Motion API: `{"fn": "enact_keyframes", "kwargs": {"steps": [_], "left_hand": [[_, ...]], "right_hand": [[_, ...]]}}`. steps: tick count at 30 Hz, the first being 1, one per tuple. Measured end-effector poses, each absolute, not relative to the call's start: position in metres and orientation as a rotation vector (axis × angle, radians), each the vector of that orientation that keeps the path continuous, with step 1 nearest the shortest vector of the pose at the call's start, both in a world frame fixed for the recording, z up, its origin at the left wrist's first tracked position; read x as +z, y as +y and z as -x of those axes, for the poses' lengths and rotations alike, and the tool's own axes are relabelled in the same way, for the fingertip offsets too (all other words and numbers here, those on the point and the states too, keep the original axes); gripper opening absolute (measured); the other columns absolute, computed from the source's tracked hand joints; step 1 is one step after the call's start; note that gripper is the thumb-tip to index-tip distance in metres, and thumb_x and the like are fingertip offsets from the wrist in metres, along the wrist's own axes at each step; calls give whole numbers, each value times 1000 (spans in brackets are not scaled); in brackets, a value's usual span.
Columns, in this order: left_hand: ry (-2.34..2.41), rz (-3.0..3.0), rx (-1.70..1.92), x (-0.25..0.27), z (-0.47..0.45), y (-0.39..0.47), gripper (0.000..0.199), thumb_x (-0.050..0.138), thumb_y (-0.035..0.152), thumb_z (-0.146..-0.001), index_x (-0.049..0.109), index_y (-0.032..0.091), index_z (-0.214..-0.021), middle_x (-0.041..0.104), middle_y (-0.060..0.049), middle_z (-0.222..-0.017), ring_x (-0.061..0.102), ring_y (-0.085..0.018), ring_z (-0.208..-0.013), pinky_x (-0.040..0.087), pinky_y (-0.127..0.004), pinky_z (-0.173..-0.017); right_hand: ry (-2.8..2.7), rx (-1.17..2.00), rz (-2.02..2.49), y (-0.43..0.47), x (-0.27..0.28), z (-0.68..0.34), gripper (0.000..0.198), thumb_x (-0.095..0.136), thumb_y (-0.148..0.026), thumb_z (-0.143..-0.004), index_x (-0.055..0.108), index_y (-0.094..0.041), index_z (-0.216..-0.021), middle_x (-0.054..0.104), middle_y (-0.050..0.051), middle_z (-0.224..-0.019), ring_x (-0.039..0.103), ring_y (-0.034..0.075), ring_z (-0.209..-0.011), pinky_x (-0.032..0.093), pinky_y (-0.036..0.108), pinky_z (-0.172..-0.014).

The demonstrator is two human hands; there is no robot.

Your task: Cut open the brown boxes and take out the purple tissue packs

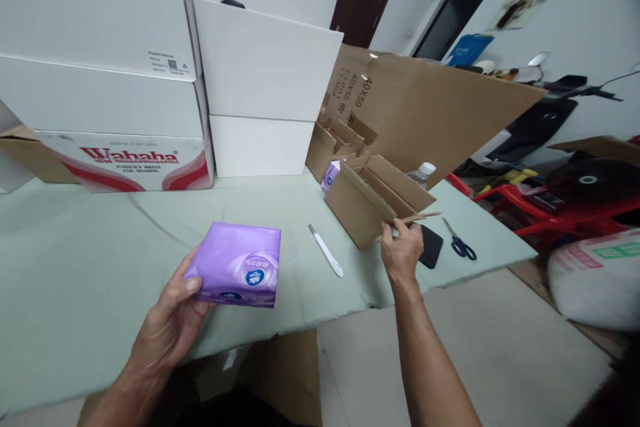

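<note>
A purple pack of tissues (235, 260) is held over the table's front part by my left hand (175, 297), thumb on its near left corner and fingers underneath. To the right, my right hand (401, 247) pinches the near edge of an open brown cardboard box (357, 210), by a flap that sticks out to the right. The box's inside is mostly out of sight. Between the two hands a white utility knife (326, 251) lies on the table. Another purple pack (331, 176) shows partly behind the box.
Stacked white cartons (150, 160) stand at the back left of the pale green table (100, 260). More small brown boxes (345, 137) sit before a tall cardboard sheet (420, 100). Scissors (463, 247), a black flat object (431, 247) and a clear bottle (423, 173) are at the right.
</note>
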State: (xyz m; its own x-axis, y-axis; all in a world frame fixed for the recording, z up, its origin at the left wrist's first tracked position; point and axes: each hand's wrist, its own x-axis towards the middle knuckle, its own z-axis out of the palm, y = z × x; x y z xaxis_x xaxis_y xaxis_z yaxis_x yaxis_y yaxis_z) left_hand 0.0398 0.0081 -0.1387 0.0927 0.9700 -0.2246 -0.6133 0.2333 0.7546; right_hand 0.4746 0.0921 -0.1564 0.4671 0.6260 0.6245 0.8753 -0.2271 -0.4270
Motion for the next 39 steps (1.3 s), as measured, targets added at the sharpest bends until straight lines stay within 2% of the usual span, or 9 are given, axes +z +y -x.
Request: {"fn": "enact_keyframes", "kwargs": {"steps": [5, 10, 15, 20, 23, 26, 31, 35, 39], "left_hand": [[865, -549, 1271, -137, -42, 9, 72, 83, 38, -74, 65, 21, -141, 75, -12, -128, 73, -35, -106, 65, -41, -81], [883, -535, 1287, -136, -48, 7, 69, 85, 36, -72, 68, 22, -137, 75, -10, -127, 72, -26, -93, 62, -32, -73], [919, -580, 1220, -141, -57, 7, 75, 87, 38, -69, 65, 21, -139, 73, -11, -131, 70, -30, -102, 58, -30, -75], [890, -927, 1058, -152, -76, 11, 76, 85, 39, -68, 66, 22, -140, 69, -11, -137, 61, -38, -126, 51, -38, -98], [884, -1122, 841, -156, -100, 10, 74, 81, 37, -67, 67, 23, -139, 71, -10, -129, 63, -39, -116, 51, -44, -96], [881, -1290, 767, -153, -127, 3, 74, 80, 33, -66, 67, 23, -139, 66, -12, -137, 62, -40, -117, 52, -49, -97], [802, -1344, 923, -146, -135, -4, 82, 82, 39, -76, 54, 28, -152, 42, -14, -163, 50, -39, -140, 49, -50, -108], [952, -1266, 845, -151, -118, -3, 56, 78, 42, -81, 71, 23, -133, 68, -17, -136, 66, -36, -120, 54, -49, -98], [1074, -1201, 759, -163, -106, -5, 50, 79, 44, -76, 76, 19, -119, 75, -17, -125, 69, -34, -115, 56, -45, -96]], "right_hand": [[-1284, -379, 1942, 126, -156, -469, 37, 51, -35, -86, 78, -13, -100, 58, 15, -97, 53, 29, -94, 45, 45, -92], [-1270, -330, 1983, 123, -152, -464, 46, 51, -35, -86, 76, -11, -116, 62, 18, -105, 56, 33, -102, 47, 49, -92], [-1270, -271, 1870, 69, -153, -439, 74, 60, -41, -88, 45, -18, -156, 64, 18, -129, 59, 34, -117, 45, 56, -104], [-1496, 764, 1484, 19, -155, -397, 67, 63, -68, -88, 62, -24, -139, 65, 17, -139, 63, 32, -124, 50, 50, -105], [-1535, 1369, 1261, 7, -155, -377, 92, 75, -76, -73, 58, -21, -145, 66, 17, -138, 65, 33, -122, 51, 48, -104], [-1471, 1634, 1143, 0, -162, -377, 112, 91, -69, -57, 52, -19, -150, 71, 14, -127, 71, 31, -107, 58, 43, -90], [-1123, 1209, 1291, 0, -185, -448, 99, 92, -69, -46, 66, -20, -128, 76, 15, -113, 73, 34, -97, 59, 46, -85], [-905, 784, 1368, 23, -195, -530, 81, 87, -68, -49, 72, -23, -114, 78, 16, -103, 72, 36, -93, 56, 53, -86], [-840, 707, 1330, 52, -206, -568, 61, 87, -56, -52, 73, -26, -104, 78, 9, -99, 71, 31, -94, 56, 51, -88]]}}
